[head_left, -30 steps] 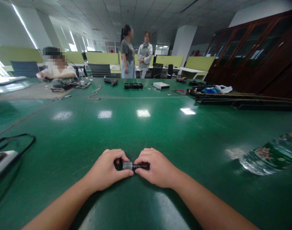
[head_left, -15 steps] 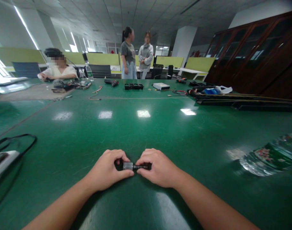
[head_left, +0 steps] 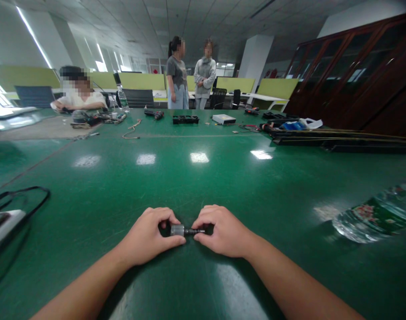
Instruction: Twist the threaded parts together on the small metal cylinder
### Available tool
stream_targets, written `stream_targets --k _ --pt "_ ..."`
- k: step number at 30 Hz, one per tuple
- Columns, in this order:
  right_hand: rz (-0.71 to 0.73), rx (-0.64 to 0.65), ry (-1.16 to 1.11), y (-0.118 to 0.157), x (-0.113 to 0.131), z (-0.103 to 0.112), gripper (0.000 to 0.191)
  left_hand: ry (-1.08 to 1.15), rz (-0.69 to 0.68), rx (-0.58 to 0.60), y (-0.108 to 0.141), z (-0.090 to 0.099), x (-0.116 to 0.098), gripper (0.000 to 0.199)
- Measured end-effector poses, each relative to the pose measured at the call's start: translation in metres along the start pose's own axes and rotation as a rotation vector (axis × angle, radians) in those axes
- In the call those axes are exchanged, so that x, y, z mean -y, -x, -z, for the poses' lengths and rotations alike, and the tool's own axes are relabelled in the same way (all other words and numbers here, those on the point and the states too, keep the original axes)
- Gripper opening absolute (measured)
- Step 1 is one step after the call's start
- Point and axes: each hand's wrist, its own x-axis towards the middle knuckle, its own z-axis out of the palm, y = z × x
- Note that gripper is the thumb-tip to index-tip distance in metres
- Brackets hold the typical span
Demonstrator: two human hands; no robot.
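Observation:
My left hand (head_left: 152,231) is closed on a small silver cylinder with a dark ridged shaft (head_left: 177,230), thumb in front and fingers behind. The piece lies level, close to the tabletop, its shaft pointing right. At that end my right hand (head_left: 219,231) has thumb and forefinger curled about the ridged shaft (head_left: 191,231), one on each side. The thin bright tip of the shaft shows inside the curl of the right fingers. Whether the fingertips press on the shaft is hard to see.
A water bottle (head_left: 372,215) lies at the right on the green table (head_left: 176,182). To the left are a white device (head_left: 6,229) and a black cable (head_left: 29,190). Tools and parts, including a drill (head_left: 154,114), line the far side. One person sits there; two stand behind.
My right hand has slid slightly right along the shaft, so more of the ridged part and the tip show. My left hand keeps its hold on the cylinder.

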Motion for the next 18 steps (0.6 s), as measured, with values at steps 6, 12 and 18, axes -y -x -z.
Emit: stream_targets --k 6,12,18 --pt "-0.029 0.002 0.011 0.002 0.0 0.004 0.01 0.003 -0.01 0.005 -0.001 0.0 0.0 0.029" --pt "-0.151 0.078 -0.025 0.009 -0.015 0.023 0.011 -0.003 -0.012 -0.011 0.0 0.0 0.003 0.03" --pt "-0.241 0.054 -0.093 0.012 -0.025 0.031 0.008 -0.003 -0.012 -0.005 0.0 0.0 0.003 0.03"
